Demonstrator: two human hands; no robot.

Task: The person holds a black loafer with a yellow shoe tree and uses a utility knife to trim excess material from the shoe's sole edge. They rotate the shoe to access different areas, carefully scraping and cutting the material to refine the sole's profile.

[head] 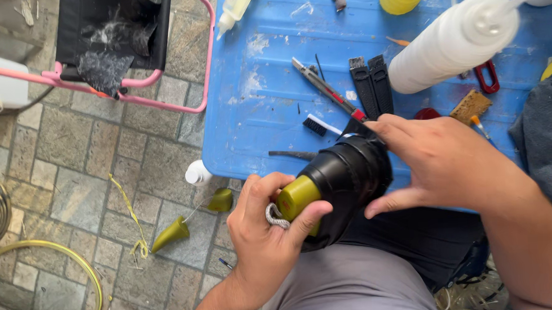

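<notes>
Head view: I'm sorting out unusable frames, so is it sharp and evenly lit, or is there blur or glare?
Head view: even daylight, mostly sharp; the white bottle looks slightly washed out, the black shoe loses detail in its dark surface, and edges bend a little.

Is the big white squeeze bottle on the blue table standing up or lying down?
Lying down. The white squeeze bottle rests on its side on the blue table, nozzle pointing toward the right edge.

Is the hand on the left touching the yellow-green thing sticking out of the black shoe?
Touching. The head view shows the left hand wrapped around the yellow-green form, thumb and fingers pressed on it, no gap.
</notes>
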